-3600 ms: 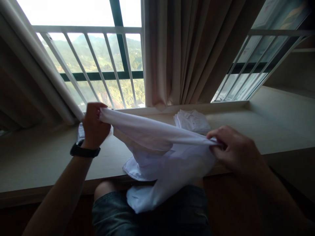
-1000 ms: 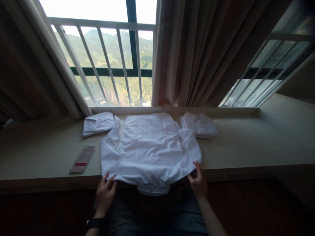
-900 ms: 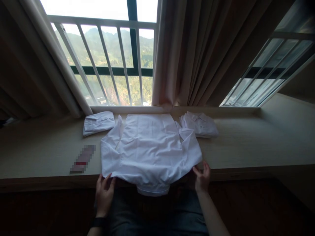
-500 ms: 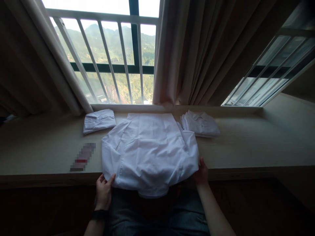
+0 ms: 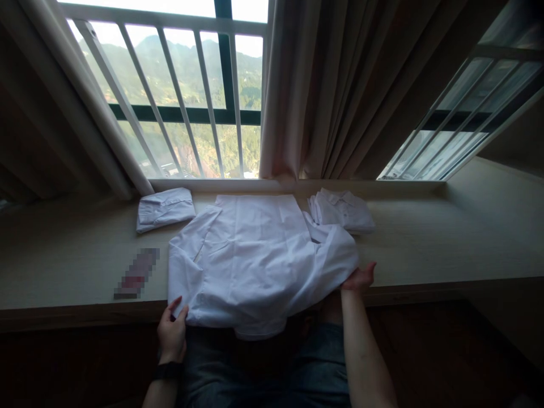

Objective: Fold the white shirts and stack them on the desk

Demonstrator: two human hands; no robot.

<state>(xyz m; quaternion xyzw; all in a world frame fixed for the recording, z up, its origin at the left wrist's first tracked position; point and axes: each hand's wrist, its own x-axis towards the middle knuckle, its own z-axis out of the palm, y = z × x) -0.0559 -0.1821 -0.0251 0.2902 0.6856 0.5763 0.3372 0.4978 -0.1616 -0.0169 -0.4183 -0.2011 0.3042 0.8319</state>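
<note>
The left hand (image 5: 172,333) pinches one shoulder of a white collared shirt (image 5: 255,260), the right hand (image 5: 359,277), thumb out, sits under the other, its grip hidden, the shirt spread on a pale window ledge (image 5: 433,243) between a folded white garment (image 5: 165,208) and folded white shirts (image 5: 344,211).

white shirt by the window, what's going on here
A seated person has both hands at the near edge of a white shirt spread on a pale ledge, its collar hanging over the front. The left hand is at one near corner; the right hand is at the other, its fingers partly hidden by the fabric. Folded white garments lie on either side, one bundle to the left and another to the right.
</note>
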